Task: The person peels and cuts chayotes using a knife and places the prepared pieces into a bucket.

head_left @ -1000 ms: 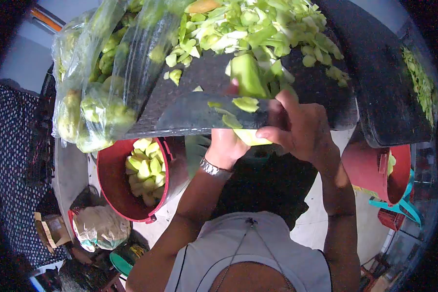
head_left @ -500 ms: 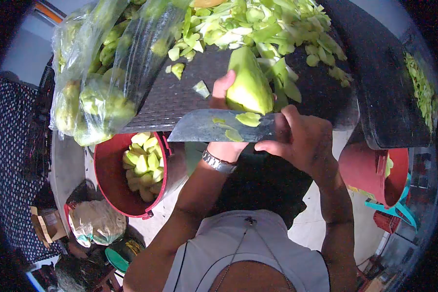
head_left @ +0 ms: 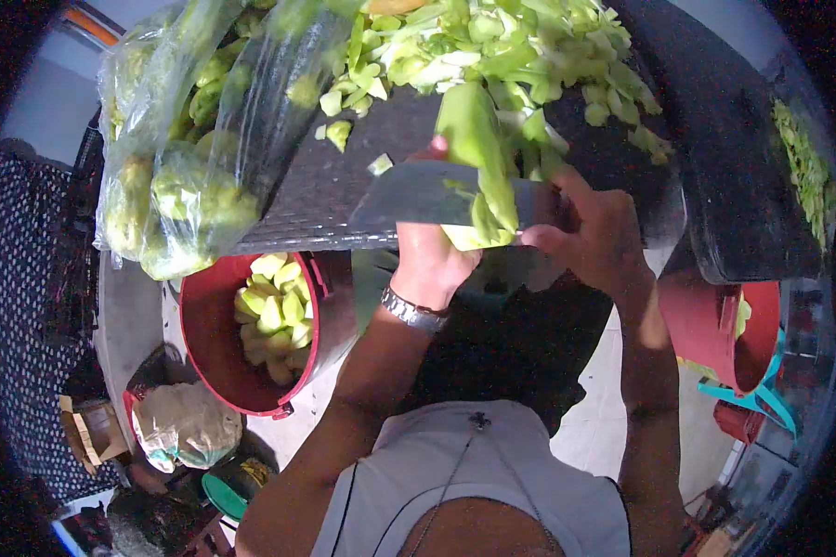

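Note:
My left hand (head_left: 432,265), with a metal watch (head_left: 412,309) at the wrist, is closed around a pale-green, chayote-like vegetable (head_left: 469,125) over the table's near edge. Part of this hand is hidden behind the blade. My right hand (head_left: 599,223) grips a broad-bladed knife (head_left: 404,195) by its handle. The blade lies across the vegetable, and a strip of green peel (head_left: 495,200) hangs over it. Below the blade the lower end of the vegetable (head_left: 469,239) shows.
Peelings (head_left: 520,56) are heaped on the dark table (head_left: 316,200). At left is a clear plastic bag (head_left: 181,200) of green vegetables. A red bucket (head_left: 188,343) below holds cut pale pieces; another red bucket (head_left: 687,320) stands at right beside a dark board (head_left: 734,186).
The knife has moved up from below the vegetable and now crosses it, with a long peel strip on the blade. The vegetable's lower end has tipped down toward me.

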